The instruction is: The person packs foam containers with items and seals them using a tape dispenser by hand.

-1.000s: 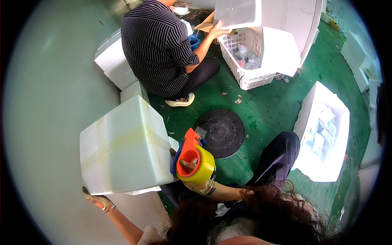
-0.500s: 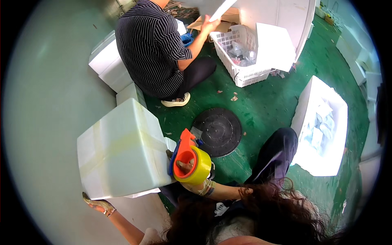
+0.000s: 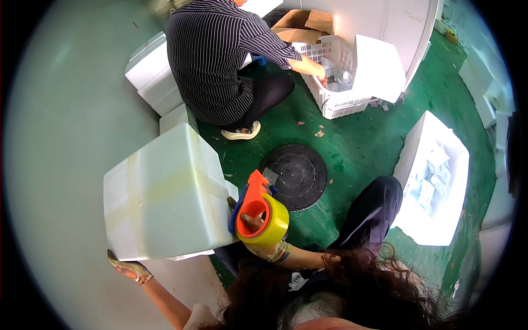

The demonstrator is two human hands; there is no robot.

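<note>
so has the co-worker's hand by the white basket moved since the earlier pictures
Yes: against the white basket, the co-worker's hand has gone down and rightward in the picture, from near the basket's far left corner to reaching inside.

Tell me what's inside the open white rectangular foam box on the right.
The foam box holds several pale packets, partly washed out by glare; whatever lies beneath them is covered.

The taped box (image 3: 165, 165) looks like smooth, matt foam, the tape dispenser (image 3: 256, 187) orange plastic, its yellow roll (image 3: 279, 223) glossy, the crate (image 3: 342, 105) plastic, the carton (image 3: 297, 35) dull cardboard, the striped shirt (image 3: 206, 60) cloth, and the green floor (image 3: 357, 143) slightly glossy.
</note>
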